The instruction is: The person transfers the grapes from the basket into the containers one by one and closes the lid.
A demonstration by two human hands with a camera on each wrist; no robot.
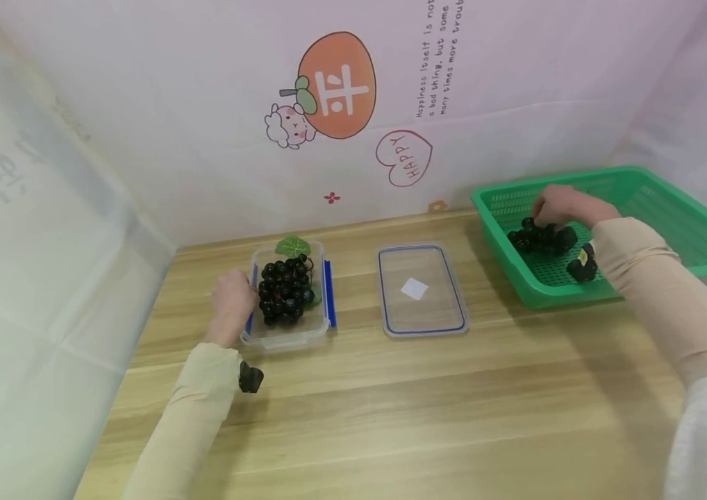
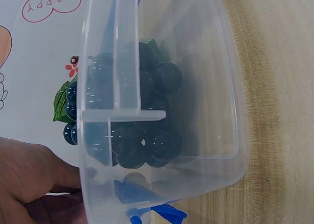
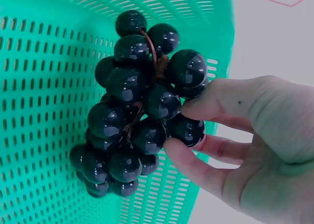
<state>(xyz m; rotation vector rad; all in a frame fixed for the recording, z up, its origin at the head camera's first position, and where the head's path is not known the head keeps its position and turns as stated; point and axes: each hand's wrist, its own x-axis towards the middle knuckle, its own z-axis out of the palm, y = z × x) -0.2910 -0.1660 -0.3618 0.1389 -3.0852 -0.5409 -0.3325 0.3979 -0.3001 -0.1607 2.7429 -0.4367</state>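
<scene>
At the left, a clear plastic container [image 1: 294,339] with blue side clips holds a bunch of dark grapes [image 1: 285,292] with a green leaf [image 1: 293,246]. My left hand [image 1: 231,302] grips the container's left rim; in the left wrist view its lower fingers are partly hidden. Over at the right, my right hand [image 1: 569,205] reaches into a green basket [image 1: 519,278]. Its thumb and fingers pinch a second bunch of dark grapes [image 3: 125,87], seen close up in the right wrist view against the slotted basket wall.
A clear lid [image 1: 422,314] with a blue seal and a white label [image 1: 414,288] lies flat on the wooden table [image 1: 391,403], between container and basket. Behind the table hangs a printed white cloth [image 1: 203,139], and more cloth borders the left side.
</scene>
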